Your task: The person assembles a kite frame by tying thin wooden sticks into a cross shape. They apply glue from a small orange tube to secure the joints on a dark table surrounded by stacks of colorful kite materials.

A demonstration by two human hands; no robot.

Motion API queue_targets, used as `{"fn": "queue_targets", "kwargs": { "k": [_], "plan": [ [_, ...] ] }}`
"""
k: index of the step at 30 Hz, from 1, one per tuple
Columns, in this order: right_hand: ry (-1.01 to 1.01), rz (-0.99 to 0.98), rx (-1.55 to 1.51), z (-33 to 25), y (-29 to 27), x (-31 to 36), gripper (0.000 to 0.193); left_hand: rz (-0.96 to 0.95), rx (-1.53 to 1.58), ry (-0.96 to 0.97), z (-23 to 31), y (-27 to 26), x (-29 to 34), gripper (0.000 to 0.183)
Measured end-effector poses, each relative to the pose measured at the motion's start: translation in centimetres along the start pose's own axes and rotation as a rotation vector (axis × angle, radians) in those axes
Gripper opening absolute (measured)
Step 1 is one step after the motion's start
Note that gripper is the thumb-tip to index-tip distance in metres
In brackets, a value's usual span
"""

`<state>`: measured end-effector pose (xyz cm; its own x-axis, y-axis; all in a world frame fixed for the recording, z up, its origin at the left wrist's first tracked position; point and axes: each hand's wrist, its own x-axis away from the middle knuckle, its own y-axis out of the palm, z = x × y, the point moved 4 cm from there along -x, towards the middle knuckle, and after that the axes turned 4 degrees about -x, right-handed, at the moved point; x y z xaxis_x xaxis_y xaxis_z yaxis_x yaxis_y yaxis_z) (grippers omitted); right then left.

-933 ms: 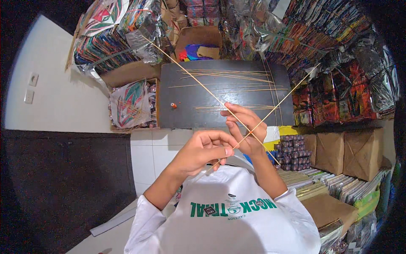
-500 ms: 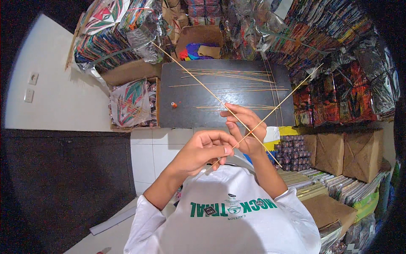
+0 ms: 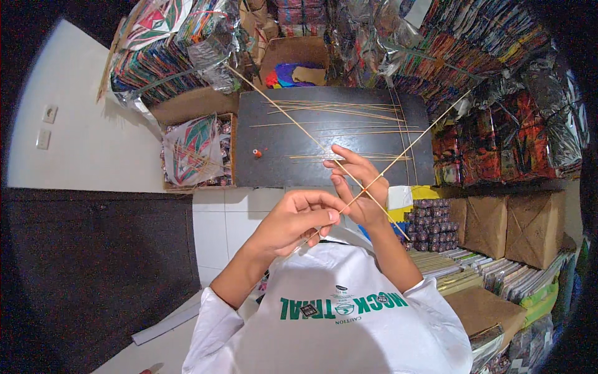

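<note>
Two thin bamboo sticks cross in an X in front of me, with a small orange spot at the crossing. One stick (image 3: 293, 121) runs from upper left to lower right, and the other stick (image 3: 417, 140) from upper right down to my left hand. My left hand (image 3: 299, 221) pinches the lower end of that second stick between thumb and fingers. Behind the crossing is my right hand (image 3: 362, 181), palm toward me, fingers apart and loosely curved. The first stick passes across its fingers. Whether a fine thread runs between them is too small to tell.
More bamboo sticks (image 3: 336, 107) lie in groups on the dark table (image 3: 268, 171), near a small orange spool-like piece (image 3: 256, 153). An open carton (image 3: 232, 156) with printed sheets stands left. Wrapped stacks (image 3: 156, 68) rise behind; brown boxes (image 3: 532, 221) stand right.
The crossed sticks have shifted slightly left and up, the crossing moving with them. Both hands keep nearly the same pose; my right hand has moved slightly left.
</note>
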<state>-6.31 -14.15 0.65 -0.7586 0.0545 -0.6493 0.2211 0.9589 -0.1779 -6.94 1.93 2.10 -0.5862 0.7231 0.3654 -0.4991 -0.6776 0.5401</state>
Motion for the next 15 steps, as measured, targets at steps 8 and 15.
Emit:
{"fn": "queue_targets", "kwargs": {
  "k": [8,15],
  "plan": [
    [0.175,0.039,-0.083,0.8,0.0,1.2,0.011,0.040,0.102,-0.050,-0.3,-0.7,0.0,0.021],
    [0.513,0.309,-0.616,1.7,-2.7,4.5,0.013,0.101,0.153,0.004,-0.6,-2.9,-0.2,0.022]
  ]
}}
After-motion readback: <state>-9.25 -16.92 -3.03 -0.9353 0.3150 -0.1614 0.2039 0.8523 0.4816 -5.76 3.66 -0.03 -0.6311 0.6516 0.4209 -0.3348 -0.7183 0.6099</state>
